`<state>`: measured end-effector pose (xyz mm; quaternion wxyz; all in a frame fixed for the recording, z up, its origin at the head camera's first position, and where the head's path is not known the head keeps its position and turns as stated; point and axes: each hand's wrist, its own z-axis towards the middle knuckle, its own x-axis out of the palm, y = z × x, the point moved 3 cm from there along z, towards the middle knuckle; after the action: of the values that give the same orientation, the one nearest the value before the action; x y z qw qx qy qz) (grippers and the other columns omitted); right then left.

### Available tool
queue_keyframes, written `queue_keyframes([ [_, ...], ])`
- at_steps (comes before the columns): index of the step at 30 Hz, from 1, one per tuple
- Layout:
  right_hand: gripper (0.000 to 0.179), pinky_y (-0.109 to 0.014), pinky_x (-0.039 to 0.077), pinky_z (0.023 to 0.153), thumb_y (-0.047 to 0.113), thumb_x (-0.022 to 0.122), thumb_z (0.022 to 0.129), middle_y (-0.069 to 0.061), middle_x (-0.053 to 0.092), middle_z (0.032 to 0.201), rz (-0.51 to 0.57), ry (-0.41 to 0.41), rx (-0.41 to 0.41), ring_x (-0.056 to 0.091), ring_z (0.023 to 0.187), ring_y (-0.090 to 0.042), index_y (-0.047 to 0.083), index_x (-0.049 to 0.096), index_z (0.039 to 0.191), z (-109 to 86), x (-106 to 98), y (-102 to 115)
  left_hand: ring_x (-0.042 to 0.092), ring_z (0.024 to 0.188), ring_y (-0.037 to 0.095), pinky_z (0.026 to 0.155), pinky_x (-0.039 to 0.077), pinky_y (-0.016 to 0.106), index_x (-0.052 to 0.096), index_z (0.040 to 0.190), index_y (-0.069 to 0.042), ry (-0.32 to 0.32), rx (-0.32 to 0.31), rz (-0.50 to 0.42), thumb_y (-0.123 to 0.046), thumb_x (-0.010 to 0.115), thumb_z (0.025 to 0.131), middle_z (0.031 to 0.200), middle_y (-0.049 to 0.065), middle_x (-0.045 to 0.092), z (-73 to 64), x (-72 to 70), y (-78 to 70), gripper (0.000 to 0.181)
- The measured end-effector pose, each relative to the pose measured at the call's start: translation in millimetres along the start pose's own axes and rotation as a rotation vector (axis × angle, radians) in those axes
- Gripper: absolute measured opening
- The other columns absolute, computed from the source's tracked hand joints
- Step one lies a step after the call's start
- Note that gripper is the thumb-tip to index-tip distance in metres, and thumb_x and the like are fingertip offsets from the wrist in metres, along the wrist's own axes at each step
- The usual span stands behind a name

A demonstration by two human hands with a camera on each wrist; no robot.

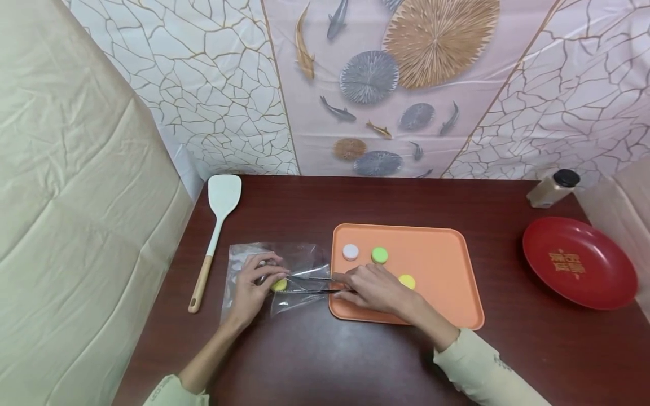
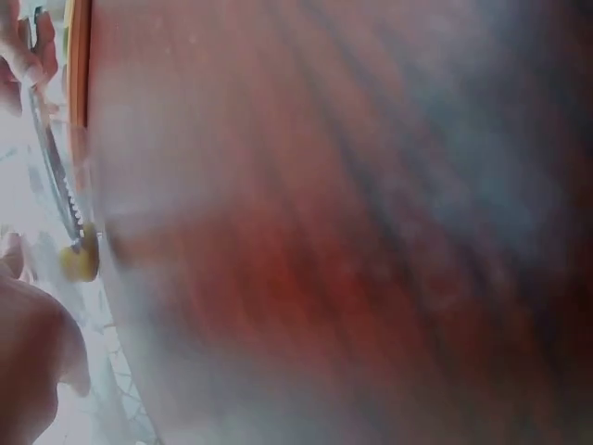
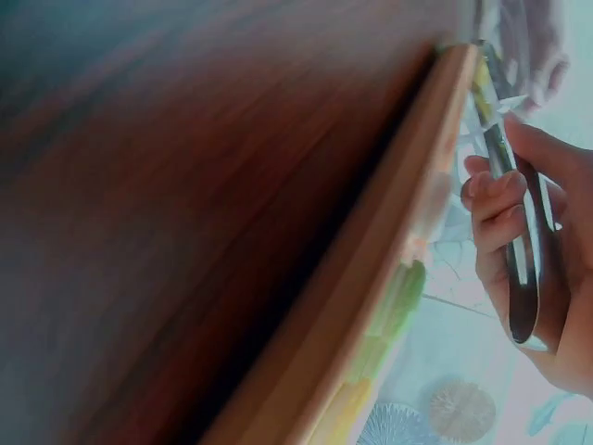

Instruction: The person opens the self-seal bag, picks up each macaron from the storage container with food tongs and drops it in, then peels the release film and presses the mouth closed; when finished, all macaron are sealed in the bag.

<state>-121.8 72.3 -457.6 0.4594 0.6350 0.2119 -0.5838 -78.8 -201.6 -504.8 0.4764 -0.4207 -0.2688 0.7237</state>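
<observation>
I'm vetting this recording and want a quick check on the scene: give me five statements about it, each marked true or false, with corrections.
1. The right hand holds tongs. True.
2. The orange tray bears a pale disc, a green disc and a yellow disc. True.
3. The tips of the tongs are at the green disc. False: they are at a second yellow disc, off the tray.
4. The left hand is at the clear bag. True.
5. The clear bag lies right of the tray. False: it lies left.
</observation>
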Motion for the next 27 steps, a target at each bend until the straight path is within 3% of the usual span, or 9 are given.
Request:
queue_keyframes([
  [4, 0.024, -0.017, 0.032, 0.048, 0.03, 0.078, 0.105, 0.005, 0.073, 0.077, 0.03, 0.0, -0.018, 0.048, 0.052, 0.001, 0.012, 0.079, 0.121, 5.6, 2.5, 0.2, 0.062, 0.12, 0.033, 0.11, 0.044, 0.023, 0.085, 0.1, -0.002, 0.012, -0.05, -0.049, 0.012, 0.081, 0.089, 0.12, 0.023, 0.075, 0.5, -2.0, -0.6, 0.018],
  [11, 0.026, -0.022, 0.037, 0.048, 0.032, 0.077, 0.105, 0.005, 0.075, 0.084, -0.019, -0.009, -0.023, 0.054, 0.056, -0.003, 0.012, 0.076, 0.12, 17.4, 7.1, 5.2, 0.061, 0.128, 0.011, 0.116, 0.039, 0.022, 0.086, 0.104, -0.004, 0.02, -0.112, -0.089, 0.006, 0.08, 0.092, 0.126, 0.017, 0.076, -0.2, -2.6, -0.3, 0.016],
  [19, 0.026, -0.024, 0.034, 0.046, 0.032, 0.078, 0.104, -0.001, 0.073, 0.079, -0.028, -0.006, -0.048, 0.052, 0.052, -0.007, 0.01, 0.076, 0.119, 29.2, 11.0, 10.9, 0.062, 0.121, 0.016, 0.11, 0.039, 0.021, 0.087, 0.102, -0.004, -0.016, -0.095, -0.083, 0.009, 0.08, 0.091, 0.121, 0.017, 0.078, -1.4, -3.6, -2.7, 0.019],
  [27, 0.027, -0.026, 0.039, 0.044, 0.036, 0.077, 0.105, 0.0, 0.069, 0.073, -0.116, 0.002, -0.076, 0.058, 0.052, -0.011, 0.01, 0.074, 0.113, 32.0, 14.4, 12.8, 0.065, 0.116, 0.029, 0.109, 0.036, 0.028, 0.086, 0.1, -0.001, -0.042, -0.057, -0.079, 0.01, 0.082, 0.089, 0.118, 0.02, 0.078, 1.0, -5.6, -10.0, 0.016],
])
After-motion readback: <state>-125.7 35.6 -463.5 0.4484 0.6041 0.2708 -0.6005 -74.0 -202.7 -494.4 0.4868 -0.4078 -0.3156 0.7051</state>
